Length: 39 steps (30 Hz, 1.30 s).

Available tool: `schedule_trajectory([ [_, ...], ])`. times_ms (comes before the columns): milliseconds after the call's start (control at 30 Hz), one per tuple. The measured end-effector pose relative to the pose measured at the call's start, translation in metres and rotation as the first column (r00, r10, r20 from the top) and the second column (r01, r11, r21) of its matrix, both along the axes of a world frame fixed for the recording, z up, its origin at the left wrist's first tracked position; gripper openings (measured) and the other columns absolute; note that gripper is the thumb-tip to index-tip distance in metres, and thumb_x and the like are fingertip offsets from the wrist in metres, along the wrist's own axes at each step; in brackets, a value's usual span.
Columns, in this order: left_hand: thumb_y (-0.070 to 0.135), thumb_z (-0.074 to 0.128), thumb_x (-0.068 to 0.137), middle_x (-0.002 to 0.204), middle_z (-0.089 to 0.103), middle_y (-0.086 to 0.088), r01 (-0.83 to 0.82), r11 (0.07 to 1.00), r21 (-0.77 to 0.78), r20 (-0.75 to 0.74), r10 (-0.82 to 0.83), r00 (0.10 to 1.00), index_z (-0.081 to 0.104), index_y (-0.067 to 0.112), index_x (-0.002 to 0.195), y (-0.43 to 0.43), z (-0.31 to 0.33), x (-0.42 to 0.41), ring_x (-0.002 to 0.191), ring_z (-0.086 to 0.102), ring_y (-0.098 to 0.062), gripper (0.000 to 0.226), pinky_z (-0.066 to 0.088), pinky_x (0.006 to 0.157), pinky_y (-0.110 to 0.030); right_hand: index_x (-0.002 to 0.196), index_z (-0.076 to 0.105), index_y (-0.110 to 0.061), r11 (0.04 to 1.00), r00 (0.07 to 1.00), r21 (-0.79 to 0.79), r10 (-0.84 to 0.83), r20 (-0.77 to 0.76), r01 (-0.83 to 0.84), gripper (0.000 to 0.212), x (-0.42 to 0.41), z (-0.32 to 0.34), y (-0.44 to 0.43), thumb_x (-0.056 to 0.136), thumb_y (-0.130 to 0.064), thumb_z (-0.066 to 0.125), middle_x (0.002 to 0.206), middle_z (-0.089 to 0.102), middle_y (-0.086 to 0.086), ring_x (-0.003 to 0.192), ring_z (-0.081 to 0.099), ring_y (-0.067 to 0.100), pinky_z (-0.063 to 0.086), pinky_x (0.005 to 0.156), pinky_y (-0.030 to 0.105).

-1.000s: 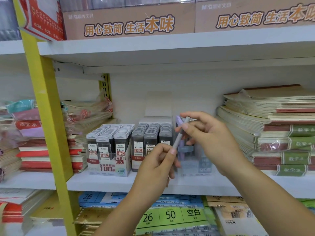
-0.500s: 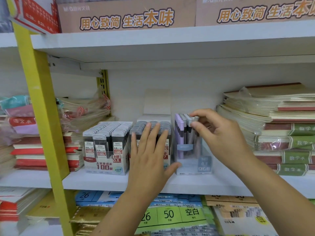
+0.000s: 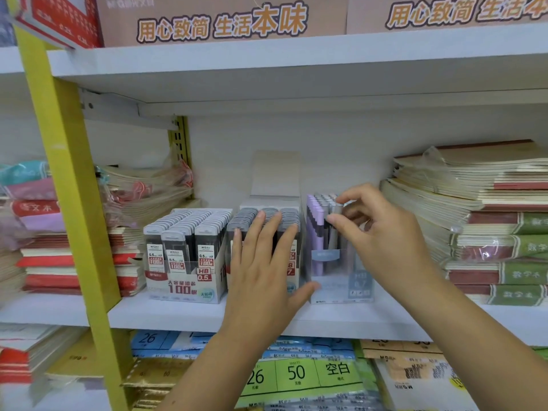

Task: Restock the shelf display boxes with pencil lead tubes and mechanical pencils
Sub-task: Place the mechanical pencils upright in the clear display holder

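On the white shelf (image 3: 178, 314) stand three display boxes. The left one (image 3: 185, 256) is full of 0.5 HB lead tubes. My left hand (image 3: 261, 268) lies flat with straight fingers against the front of the middle lead tube box (image 3: 292, 232), thumb at the foot of the clear pencil box (image 3: 341, 280). That clear box holds upright purple and grey mechanical pencils (image 3: 317, 221). My right hand (image 3: 382, 232) hovers at the pencils' tops, thumb and forefinger pinching the end of a grey pencil (image 3: 336, 207) in the box.
Stacks of exercise books (image 3: 489, 221) fill the shelf to the right, close to the pencil box. More wrapped books (image 3: 142, 191) lie left, behind a yellow upright post (image 3: 74, 203). Cardboard cartons (image 3: 222, 19) sit on the shelf above, paper packs (image 3: 296, 375) below.
A second ago both hands held one grey pencil in front of the boxes. It has since gone down into the clear box; my left hand let go and moved flat onto the middle lead box.
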<state>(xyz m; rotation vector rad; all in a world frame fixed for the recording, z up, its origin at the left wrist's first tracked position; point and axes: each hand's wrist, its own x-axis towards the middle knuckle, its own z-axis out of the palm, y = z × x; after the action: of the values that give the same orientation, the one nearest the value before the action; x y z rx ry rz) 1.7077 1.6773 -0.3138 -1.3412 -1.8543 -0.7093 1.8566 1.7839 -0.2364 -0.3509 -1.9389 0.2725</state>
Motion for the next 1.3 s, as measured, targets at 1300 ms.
schedule_trajectory([
  [1300,0.023,0.072,0.091,0.130,0.064,-0.016,0.431,0.610,-0.665,0.709,0.696,0.111,0.051,0.006,0.136,-0.213,-0.473,0.029,0.118,0.061,-0.035,0.052,0.048,0.096,-0.037,0.112,0.064,-0.020,0.361,0.196,-0.711,0.797,0.571,0.604,0.026,0.076,-0.561,-0.160,0.087,-0.027,0.071,0.109,0.063,-0.002,0.105,0.060,0.019,0.047,0.087,0.028],
])
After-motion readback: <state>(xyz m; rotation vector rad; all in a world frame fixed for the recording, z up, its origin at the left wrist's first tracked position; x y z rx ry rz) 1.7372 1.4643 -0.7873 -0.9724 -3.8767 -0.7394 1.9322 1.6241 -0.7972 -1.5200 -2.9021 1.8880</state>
